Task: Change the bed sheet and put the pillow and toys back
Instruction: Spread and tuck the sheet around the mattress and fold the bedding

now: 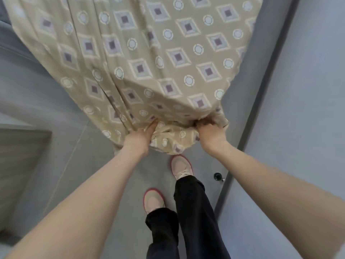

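Sheet [149, 53]: beige, patterned, spread far-to-near, near corner bunched above floor [104, 174]. Left hand [142, 136] and right hand [210, 132]: both gripping that corner. Step: likely fitting the corner; next, tuck it under.

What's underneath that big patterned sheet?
Below the bunched edge of the sheet, gripped by the left hand and right hand, only grey floor and a shoe show. Whatever lies beneath the spread cloth is covered and cannot be seen.
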{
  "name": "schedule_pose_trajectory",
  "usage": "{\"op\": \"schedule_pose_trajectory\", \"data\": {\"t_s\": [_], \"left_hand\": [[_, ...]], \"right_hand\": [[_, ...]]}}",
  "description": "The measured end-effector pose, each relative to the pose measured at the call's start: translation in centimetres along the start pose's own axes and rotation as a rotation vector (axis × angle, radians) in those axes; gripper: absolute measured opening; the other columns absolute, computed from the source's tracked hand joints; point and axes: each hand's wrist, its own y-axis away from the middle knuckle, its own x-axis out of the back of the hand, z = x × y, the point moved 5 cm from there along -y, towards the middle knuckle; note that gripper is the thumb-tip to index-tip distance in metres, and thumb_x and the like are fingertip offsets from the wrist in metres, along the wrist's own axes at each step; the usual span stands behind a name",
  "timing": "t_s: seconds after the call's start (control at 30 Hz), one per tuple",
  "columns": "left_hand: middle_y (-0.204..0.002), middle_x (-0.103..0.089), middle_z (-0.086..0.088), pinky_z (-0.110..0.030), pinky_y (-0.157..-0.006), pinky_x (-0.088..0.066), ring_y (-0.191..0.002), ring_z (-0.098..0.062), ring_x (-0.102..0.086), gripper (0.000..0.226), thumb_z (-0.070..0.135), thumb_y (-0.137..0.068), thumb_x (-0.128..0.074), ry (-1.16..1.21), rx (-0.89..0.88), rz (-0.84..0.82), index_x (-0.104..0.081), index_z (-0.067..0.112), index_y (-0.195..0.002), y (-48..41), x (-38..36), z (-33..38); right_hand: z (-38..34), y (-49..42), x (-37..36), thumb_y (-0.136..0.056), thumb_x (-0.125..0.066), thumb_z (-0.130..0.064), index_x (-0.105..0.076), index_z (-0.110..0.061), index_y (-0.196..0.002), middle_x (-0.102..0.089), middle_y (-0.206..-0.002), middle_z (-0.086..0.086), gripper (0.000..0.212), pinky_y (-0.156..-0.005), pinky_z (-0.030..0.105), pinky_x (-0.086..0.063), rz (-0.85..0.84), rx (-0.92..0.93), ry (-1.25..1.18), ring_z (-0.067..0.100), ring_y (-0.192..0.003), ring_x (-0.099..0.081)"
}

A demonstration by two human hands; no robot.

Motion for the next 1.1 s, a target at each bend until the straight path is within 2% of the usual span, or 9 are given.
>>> {"op": "schedule_pose_trajectory", "data": {"t_s": [0.1,0.2,0.3,0.43,0.53,0.63,0.73,0.9,1.1], "left_hand": [[-0.137,-0.046,-0.011,-0.037,-0.094,-0.047,-0.120,-0.029,-0.052,0.089,0.020,-0.084,-0.060,0.103,0.023,-0.129,-0.004,0.036,-0.151,1.3,-1.2,0.2],[-0.146,-0.036,-0.008,-0.040,-0.100,-0.044,-0.128,-0.028,-0.045,0.082,0.032,-0.084,-0.063,0.190,-0.017,-0.233,-0.015,0.034,-0.151,3.5,-2.6,1.2],[-0.148,-0.034,-0.004,-0.040,-0.099,-0.044,-0.130,-0.027,-0.042,0.072,0.022,-0.089,-0.051,0.253,-0.035,-0.137,-0.017,0.039,-0.149,5.2,-1.3,1.2],[-0.144,-0.041,-0.005,-0.039,-0.100,-0.043,-0.129,-0.027,-0.043,0.062,0.014,-0.090,-0.044,0.404,-0.005,-0.012,-0.029,0.033,-0.146,8.3,2.9,0.5],[-0.138,-0.051,-0.002,-0.036,-0.096,-0.045,-0.122,-0.024,-0.049,0.056,0.014,-0.091,-0.044,0.580,0.012,0.090,-0.037,0.028,-0.144,10.8,6.7,0.0],[-0.130,-0.057,0.001,-0.029,-0.093,-0.044,-0.120,-0.020,-0.050,0.051,0.014,-0.090,-0.045,0.740,0.028,0.164,-0.045,0.027,-0.140,14.5,10.6,-0.2],[-0.128,-0.057,0.002,-0.024,-0.079,-0.044,-0.111,-0.014,-0.052,0.049,0.013,-0.090,-0.044,0.882,0.018,0.246,-0.049,0.027,-0.137,18.7,15.1,-0.6],[-0.128,-0.056,0.001,-0.020,-0.076,-0.043,-0.106,-0.011,-0.052,0.046,0.012,-0.091,-0.043,0.989,-0.066,0.349,-0.051,0.027,-0.134,25.8,22.7,-2.2],[-0.131,-0.056,-0.001,-0.015,-0.063,-0.039,-0.096,-0.010,-0.053,0.043,0.014,-0.093,-0.044,0.977,-0.108,0.471,-0.050,0.026,-0.134,35.2,31.2,-5.5]], "right_hand": [[0.3,1.4,-0.3,-0.089,-0.050,-0.004,-0.055,-0.014,-0.122,-0.062,-0.116,0.007,0.035,-0.079,0.034,-0.041,-0.105,-0.024,0.043,0.028,-0.110,-0.056],[0.4,3.4,-0.5,-0.087,-0.050,-0.003,-0.047,-0.019,-0.134,-0.057,-0.122,0.006,0.049,-0.074,0.032,-0.041,-0.199,-0.023,0.046,0.027,-0.112,-0.054],[0.0,5.4,0.2,-0.088,-0.048,-0.004,-0.049,-0.018,-0.130,-0.055,-0.124,0.008,0.045,-0.075,0.032,-0.037,-0.233,0.002,0.051,0.028,-0.114,-0.051],[-0.3,8.4,3.6,-0.089,-0.042,-0.004,-0.050,-0.016,-0.129,-0.058,-0.116,0.009,0.043,-0.074,0.034,-0.036,-0.189,-0.005,-0.052,0.029,-0.108,-0.053],[-0.7,10.7,6.4,-0.090,-0.040,-0.009,-0.048,-0.016,-0.130,-0.057,-0.122,0.009,0.041,-0.083,0.036,-0.038,-0.166,0.000,-0.121,0.030,-0.112,-0.053],[-1.2,13.7,10.2,-0.092,-0.039,-0.013,-0.049,-0.016,-0.129,-0.059,-0.123,0.007,0.039,-0.089,0.037,-0.037,-0.118,0.013,-0.169,0.029,-0.113,-0.054],[-1.7,16.4,15.5,-0.093,-0.038,-0.016,-0.052,-0.017,-0.127,-0.061,-0.121,0.006,0.036,-0.088,0.036,-0.038,-0.027,0.020,-0.228,0.029,-0.112,-0.055],[-2.2,21.2,24.9,-0.092,-0.039,-0.016,-0.050,-0.024,-0.132,-0.059,-0.127,0.003,0.042,-0.094,0.036,-0.040,0.087,0.020,-0.369,0.026,-0.117,-0.054],[-1.8,28.5,35.8,-0.095,-0.036,-0.016,-0.047,-0.025,-0.135,-0.062,-0.121,0.000,0.043,-0.075,0.031,-0.048,0.187,0.035,-0.461,0.019,-0.098,-0.062]]}}
